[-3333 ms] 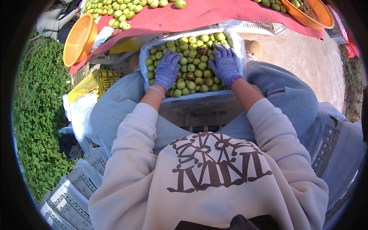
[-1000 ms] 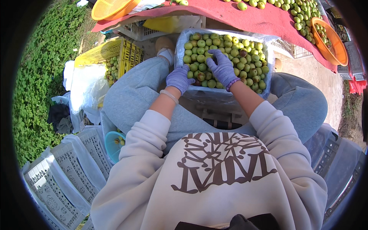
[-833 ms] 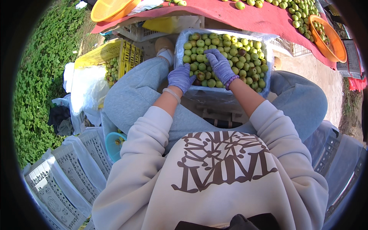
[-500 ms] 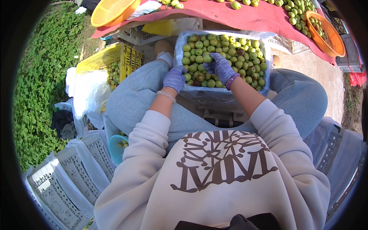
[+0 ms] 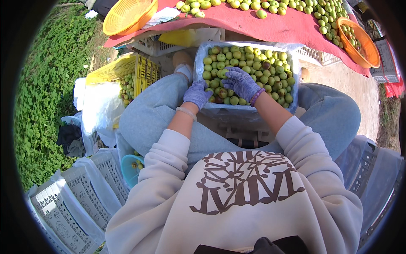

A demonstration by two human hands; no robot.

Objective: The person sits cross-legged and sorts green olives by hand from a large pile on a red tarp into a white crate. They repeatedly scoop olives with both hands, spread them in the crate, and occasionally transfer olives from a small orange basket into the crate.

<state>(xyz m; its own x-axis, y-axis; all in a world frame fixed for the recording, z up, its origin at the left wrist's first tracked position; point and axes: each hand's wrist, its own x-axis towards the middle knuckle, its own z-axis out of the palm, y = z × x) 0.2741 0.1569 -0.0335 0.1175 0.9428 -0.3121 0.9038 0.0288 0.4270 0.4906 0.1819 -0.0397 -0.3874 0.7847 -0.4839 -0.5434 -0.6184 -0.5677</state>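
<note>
A crate lined with pale blue plastic film (image 5: 297, 70) stands between my knees, heaped with small round green fruit, likely jujubes (image 5: 266, 74); a few have brown patches. Both my hands wear purple-grey knit gloves. Over the crate's left part, my right hand (image 5: 243, 84) pinches a green jujube (image 5: 222, 73) between thumb and fingers. My left hand (image 5: 197, 94) is curled at the near left corner of the crate. At its fingertips sits another jujube (image 5: 209, 90), partly covered by the glove.
Ahead, a red cloth (image 5: 237, 21) bears loose jujubes, an orange basket (image 5: 363, 48) with fruit and a yellow-orange basket (image 5: 114, 20). To my left stand a yellow crate (image 5: 146, 76) and a turquoise bowl (image 5: 128, 169). Grey crates (image 5: 76, 199) flank me.
My right hand has shifted slightly down and left, bringing the pinched jujube toward my left hand. My left hand has turned a little, showing fruit at its fingertips. The whole view has shifted slightly downward.
</note>
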